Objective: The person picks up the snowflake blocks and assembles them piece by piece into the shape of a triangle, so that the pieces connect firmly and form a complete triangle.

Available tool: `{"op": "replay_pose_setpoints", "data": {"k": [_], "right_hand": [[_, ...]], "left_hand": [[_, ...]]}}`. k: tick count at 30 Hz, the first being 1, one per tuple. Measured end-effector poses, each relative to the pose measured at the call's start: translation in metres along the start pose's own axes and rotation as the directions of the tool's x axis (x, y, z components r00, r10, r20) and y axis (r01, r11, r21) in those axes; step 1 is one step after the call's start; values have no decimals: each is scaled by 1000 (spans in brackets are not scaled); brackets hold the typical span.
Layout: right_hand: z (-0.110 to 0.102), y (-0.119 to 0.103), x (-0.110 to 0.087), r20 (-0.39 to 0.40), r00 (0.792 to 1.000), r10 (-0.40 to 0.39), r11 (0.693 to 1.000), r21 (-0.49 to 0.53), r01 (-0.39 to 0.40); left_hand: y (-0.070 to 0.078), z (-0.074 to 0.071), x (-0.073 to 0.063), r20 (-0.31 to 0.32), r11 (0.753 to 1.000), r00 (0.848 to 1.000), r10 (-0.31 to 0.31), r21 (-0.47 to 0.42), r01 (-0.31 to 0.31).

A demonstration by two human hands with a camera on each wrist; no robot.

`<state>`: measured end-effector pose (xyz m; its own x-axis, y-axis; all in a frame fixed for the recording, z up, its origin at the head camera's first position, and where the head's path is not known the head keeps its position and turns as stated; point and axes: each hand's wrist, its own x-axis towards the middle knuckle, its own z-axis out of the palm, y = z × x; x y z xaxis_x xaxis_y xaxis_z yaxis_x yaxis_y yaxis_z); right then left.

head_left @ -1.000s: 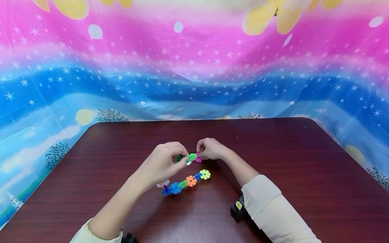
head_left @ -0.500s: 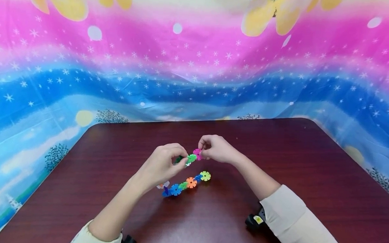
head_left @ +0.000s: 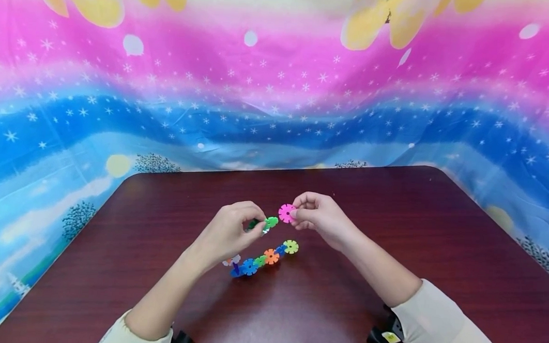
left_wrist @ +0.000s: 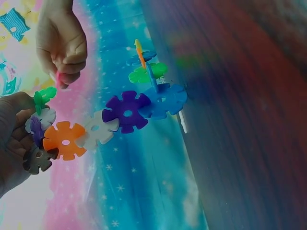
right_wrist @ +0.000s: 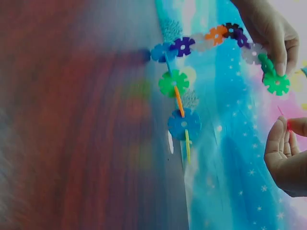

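Note:
My right hand [head_left: 323,219] pinches a pink notched snowflake disc [head_left: 285,209] by its edge. To its left, my left hand [head_left: 229,228] holds one end of a chain of interlocking snowflake discs, its fingers at a bright green disc [head_left: 272,221]. A gap separates the pink disc from that green one. From there the chain curves through an orange disc [left_wrist: 60,136], a purple disc [left_wrist: 117,115] and a blue disc [right_wrist: 177,125] to a yellow-green disc [head_left: 291,242] at its far end. In the head view my left hand hides part of the chain.
A dark red-brown table [head_left: 438,242] lies under both hands. Behind it and along both sides hangs a patterned curtain [head_left: 279,89]. Black wrist devices [head_left: 379,337] sit under both forearms, near the cream sleeves [head_left: 448,325].
My right hand has drawn back to the right, taking the pink disc from beside the green one to a short distance away. The left hand has barely moved.

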<state>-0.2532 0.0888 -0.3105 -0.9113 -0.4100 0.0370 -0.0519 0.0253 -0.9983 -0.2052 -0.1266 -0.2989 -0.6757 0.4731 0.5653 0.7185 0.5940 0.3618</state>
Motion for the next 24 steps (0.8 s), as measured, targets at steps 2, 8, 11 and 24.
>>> {"op": "replay_pose_setpoints", "data": {"k": [2, 8, 11, 24], "right_hand": [[1, 0, -5, 11, 1000, 21, 998, 55, -22], [4, -2, -12, 23, 999, 27, 993, 112, -29], [5, -2, -12, 20, 999, 35, 992, 119, -37], [10, -9, -13, -24, 999, 25, 991, 135, -21]], "left_hand": [[0, 0, 0, -2, 1000, 1000, 2, 2, -2], [1, 1, 0, 1, 1000, 1000, -4, -4, 4], [1, 1, 0, 6, 1000, 1000, -7, 0, 7], [3, 2, 0, -68, 997, 995, 70, 36, -68]]}}
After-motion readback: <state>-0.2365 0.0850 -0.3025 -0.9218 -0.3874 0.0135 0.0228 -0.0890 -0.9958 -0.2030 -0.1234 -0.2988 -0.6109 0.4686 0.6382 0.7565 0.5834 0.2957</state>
